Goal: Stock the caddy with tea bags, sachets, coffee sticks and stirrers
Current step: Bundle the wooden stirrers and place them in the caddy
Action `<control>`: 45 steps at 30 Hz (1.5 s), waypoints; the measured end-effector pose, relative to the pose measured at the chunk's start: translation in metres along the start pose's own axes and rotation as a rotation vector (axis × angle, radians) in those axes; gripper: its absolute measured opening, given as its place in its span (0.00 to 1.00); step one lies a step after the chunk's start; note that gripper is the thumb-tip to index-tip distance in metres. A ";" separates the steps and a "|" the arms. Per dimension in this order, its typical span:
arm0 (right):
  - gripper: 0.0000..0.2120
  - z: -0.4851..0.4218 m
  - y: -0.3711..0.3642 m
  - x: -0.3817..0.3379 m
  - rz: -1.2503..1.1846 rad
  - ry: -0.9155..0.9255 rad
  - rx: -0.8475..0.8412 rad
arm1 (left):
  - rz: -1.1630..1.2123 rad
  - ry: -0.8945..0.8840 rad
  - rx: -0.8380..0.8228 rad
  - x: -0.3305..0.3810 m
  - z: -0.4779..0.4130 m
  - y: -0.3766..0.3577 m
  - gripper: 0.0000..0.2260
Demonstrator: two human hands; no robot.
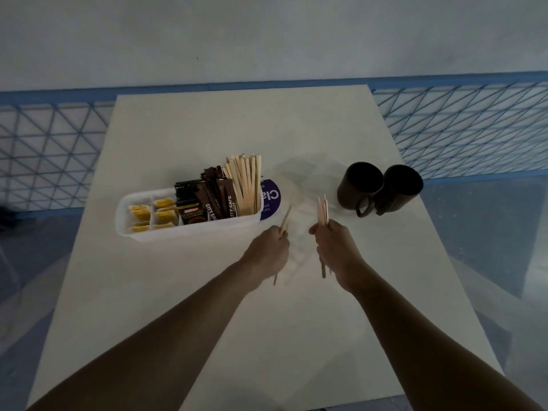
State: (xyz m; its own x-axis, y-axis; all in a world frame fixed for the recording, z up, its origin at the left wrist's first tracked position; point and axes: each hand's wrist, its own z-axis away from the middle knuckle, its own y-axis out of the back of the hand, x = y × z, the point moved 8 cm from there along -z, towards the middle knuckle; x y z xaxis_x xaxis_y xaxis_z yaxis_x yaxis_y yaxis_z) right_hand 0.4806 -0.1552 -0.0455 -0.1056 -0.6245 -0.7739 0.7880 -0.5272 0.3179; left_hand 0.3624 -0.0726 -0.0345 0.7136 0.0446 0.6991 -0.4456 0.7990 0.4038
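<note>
Head view: a white caddy (189, 230) sits on the pale tabletop (267, 336), at about ten o'clock from the two hands. Its left end holds yellow tea bags (151, 214) lying flat in small compartments. Toward three o'clock from them stand black sachets (191, 213), then brown coffee sticks (221, 200). At the right end a thick sheaf of wooden stirrers (244, 185) stands upright, fanned above the rim. A purple round label (271, 200) shows just behind the caddy's right end.

The left hand (268, 252) hovers just beside the caddy's near right corner. Its fingers are curled round one or two loose stirrers (285, 217) whose tips point toward one o'clock; blur hides whether they touch the caddy wall. The right hand (335, 247), a little apart at three o'clock of the left, grips a small bundle (322, 209) of stirrers held upright, with ends showing above and below the fist.

Two dark mugs (353, 197) stand touching each other at about one o'clock from the right hand, handles turned toward six o'clock
</note>
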 end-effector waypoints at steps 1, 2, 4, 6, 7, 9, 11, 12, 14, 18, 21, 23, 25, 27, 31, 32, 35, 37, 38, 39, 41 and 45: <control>0.11 -0.002 -0.006 -0.007 -0.026 -0.002 -0.013 | 0.081 0.005 0.007 0.003 0.000 0.007 0.14; 0.11 -0.004 -0.011 -0.015 -0.042 0.001 -0.022 | 0.158 0.003 0.015 0.006 -0.001 0.015 0.13; 0.11 -0.007 -0.020 -0.031 -0.081 0.011 -0.037 | 0.263 -0.027 0.048 0.014 -0.002 0.034 0.11; 0.12 -0.009 -0.026 -0.045 -0.164 0.007 -0.038 | 0.371 -0.057 0.083 0.020 -0.002 0.054 0.09; 0.12 -0.011 -0.031 -0.053 -0.207 0.006 -0.043 | 0.432 -0.068 0.098 0.023 -0.003 0.065 0.09; 0.12 -0.014 -0.038 -0.067 -0.270 0.015 -0.059 | 0.556 -0.089 0.119 0.029 -0.005 0.083 0.08; 0.12 -0.016 -0.046 -0.082 -0.329 0.040 -0.081 | 0.667 -0.112 0.160 0.034 -0.009 0.101 0.08; 0.12 -0.018 -0.050 -0.090 -0.360 0.058 -0.092 | 0.704 -0.128 0.195 0.036 -0.011 0.109 0.09; 0.13 -0.021 -0.057 -0.105 -0.412 0.098 -0.101 | 0.738 -0.180 0.272 0.040 -0.016 0.125 0.11; 0.16 -0.032 -0.070 -0.124 -0.447 0.185 -0.090 | 0.729 -0.253 0.378 0.044 -0.019 0.140 0.12; 0.15 -0.040 -0.079 -0.134 -0.382 0.279 -0.053 | 0.715 -0.296 0.459 0.045 -0.024 0.143 0.11; 0.13 -0.041 -0.085 -0.138 -0.349 0.338 -0.042 | 0.675 -0.318 0.497 0.043 -0.028 0.142 0.11; 0.12 -0.042 -0.089 -0.138 -0.343 0.372 -0.038 | 0.643 -0.318 0.528 0.040 -0.032 0.140 0.10; 0.13 -0.044 -0.095 -0.133 -0.382 0.388 -0.070 | 0.618 -0.312 0.548 0.037 -0.033 0.137 0.08; 0.12 -0.047 -0.106 -0.113 -0.463 0.386 -0.124 | 0.527 -0.273 0.622 0.023 -0.032 0.129 0.06; 0.12 -0.048 -0.109 -0.109 -0.482 0.374 -0.131 | 0.515 -0.262 0.639 0.020 -0.033 0.128 0.06; 0.11 -0.052 -0.118 -0.102 -0.677 0.291 -0.217 | 0.485 -0.253 0.665 0.019 -0.032 0.127 0.09; 0.14 -0.051 -0.121 -0.101 -0.744 0.241 -0.229 | 0.471 -0.255 0.677 0.021 -0.031 0.128 0.11; 0.15 -0.053 -0.121 -0.099 -0.759 0.226 -0.222 | 0.468 -0.258 0.679 0.021 -0.031 0.128 0.12; 0.14 -0.054 -0.122 -0.100 -0.772 0.229 -0.238 | 0.462 -0.264 0.676 0.022 -0.031 0.129 0.12; 0.11 -0.050 -0.118 -0.106 -0.622 0.320 -0.170 | 0.430 -0.290 0.674 0.026 -0.030 0.132 0.12; 0.08 -0.043 -0.107 -0.112 0.148 0.647 0.071 | 0.392 -0.361 0.692 0.033 -0.027 0.145 0.11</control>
State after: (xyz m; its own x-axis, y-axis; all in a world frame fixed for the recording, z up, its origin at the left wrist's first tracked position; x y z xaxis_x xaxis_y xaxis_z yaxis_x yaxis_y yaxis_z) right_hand 0.4346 -0.0043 -0.0168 0.4033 -0.2333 -0.8848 0.7220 -0.5129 0.4644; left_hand 0.3361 0.0610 0.0312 0.2778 -0.0461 0.9595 -0.9348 0.2172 0.2811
